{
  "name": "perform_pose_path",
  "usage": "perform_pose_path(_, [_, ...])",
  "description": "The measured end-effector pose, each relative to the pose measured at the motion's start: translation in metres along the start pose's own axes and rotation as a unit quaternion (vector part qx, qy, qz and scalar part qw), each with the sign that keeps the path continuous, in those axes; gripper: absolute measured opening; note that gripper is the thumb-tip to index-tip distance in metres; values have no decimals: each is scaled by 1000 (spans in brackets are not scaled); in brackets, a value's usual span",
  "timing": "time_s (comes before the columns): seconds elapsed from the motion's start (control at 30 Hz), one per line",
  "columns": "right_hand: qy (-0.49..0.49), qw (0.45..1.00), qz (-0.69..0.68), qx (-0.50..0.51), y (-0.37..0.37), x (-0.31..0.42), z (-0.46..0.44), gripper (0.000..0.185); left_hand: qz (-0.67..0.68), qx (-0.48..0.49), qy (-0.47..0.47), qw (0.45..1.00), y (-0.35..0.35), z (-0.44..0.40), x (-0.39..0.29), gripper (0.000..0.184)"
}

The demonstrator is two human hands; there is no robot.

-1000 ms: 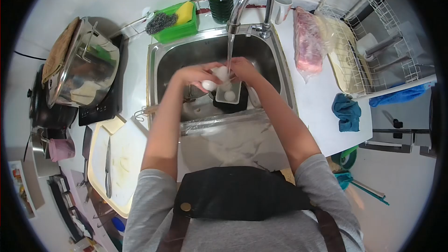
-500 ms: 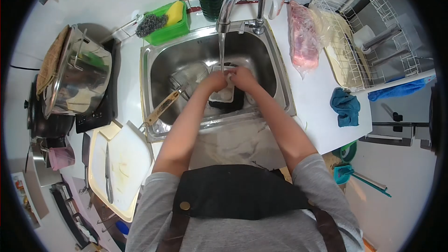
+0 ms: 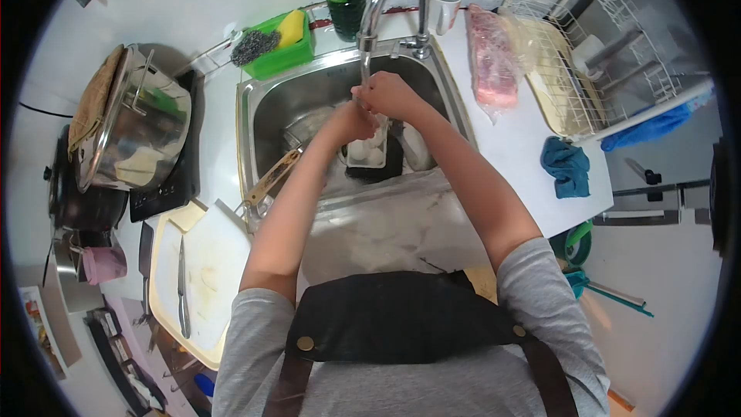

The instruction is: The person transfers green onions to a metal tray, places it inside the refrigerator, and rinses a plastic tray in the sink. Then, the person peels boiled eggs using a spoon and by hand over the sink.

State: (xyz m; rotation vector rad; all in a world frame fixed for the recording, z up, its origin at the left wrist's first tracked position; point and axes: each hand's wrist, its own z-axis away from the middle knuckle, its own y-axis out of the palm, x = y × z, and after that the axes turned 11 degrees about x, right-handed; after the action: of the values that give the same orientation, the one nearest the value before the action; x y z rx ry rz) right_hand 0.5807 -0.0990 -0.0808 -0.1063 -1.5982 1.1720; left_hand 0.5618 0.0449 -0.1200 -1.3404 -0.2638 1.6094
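Observation:
Water runs from the curved faucet [image 3: 369, 38] over both hands above the steel sink [image 3: 266, 112]. My right hand [image 3: 390, 96] is closed just under the spout, its fingertips touching or near my left hand. My left hand [image 3: 353, 122] is beside and below it, palm partly turned up; its fingers are blurred, and whether it holds anything is hidden. Beneath them a small white container [image 3: 367, 161] holds white round eggs. It rests on a dark item [image 3: 386, 172] in the sink. A wooden-handled utensil [image 3: 272, 178] leans on the sink's left rim.
Left are a steel pot [image 3: 158, 127] and a cutting board [image 3: 212, 278] with a knife [image 3: 183, 293]. Behind the sink stand a green caddy [image 3: 282, 59] and a green bottle [image 3: 342, 0]. Wrapped meat [image 3: 492, 62], a teal cloth [image 3: 566, 167] and a wire rack [image 3: 617, 100] are right.
Both hands have risen from the white container toward the spout, showing more of the eggs. The egg seen in my left hand a second ago is no longer visible there. The view has shifted slightly.

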Motion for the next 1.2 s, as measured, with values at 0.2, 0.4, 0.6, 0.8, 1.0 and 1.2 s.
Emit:
perform_pose_path(0.2, [20, 988, 39, -150, -7, -18, 98, 22, -136, -47, 68, 987, 3, -7, -27, 19])
perform_pose_path(0.4, [205, 887, -148, -386, 43, -24, 304, 16, -512, -352, 119, 775, 58, -69, -48, 34])
perform_pose_path(0.6, [470, 664, -230, -534, 138, -3, 529, 13, -402, -162, -55, 900, 44, -127, -63, 26])
perform_pose_path(0.8, [505, 608, -212, -575, 143, -33, 629, 11, -422, -149, -2, 894, 65, -167, -1, 40])
perform_pose_path(1.0, [380, 706, -76, -593, -20, -188, 699, 33, -188, -235, 128, 945, 60, -40, -61, 25])
perform_pose_path(1.2, [199, 801, -120, -551, -219, -291, 683, 48, -106, -347, 92, 927, 180, 85, -223, 7])
